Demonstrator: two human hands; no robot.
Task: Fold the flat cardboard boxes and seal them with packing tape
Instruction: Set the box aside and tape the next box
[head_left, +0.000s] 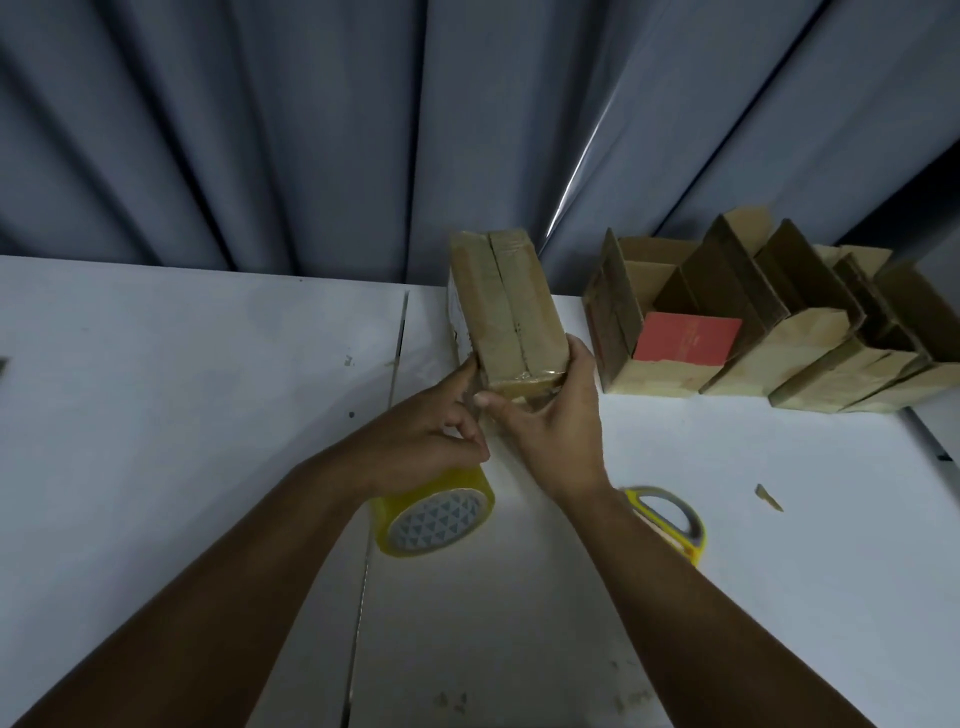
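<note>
A folded brown cardboard box (506, 304) stands on the white table (182, 389), its top flaps closed with clear tape along the seam. My right hand (553, 426) grips the box's near end, thumb across the front face and fingers round the right corner. My left hand (431, 434) holds a yellow roll of packing tape (434, 514) from above, its index finger reaching up to the box's near left corner. The tape strip between roll and box is hard to make out.
A row of several open, unsealed cardboard boxes (769, 327) lines the back right of the table, one showing a red card (685, 340). A yellow tape cutter (670, 519) lies right of my right forearm. Grey curtains (311, 130) hang behind.
</note>
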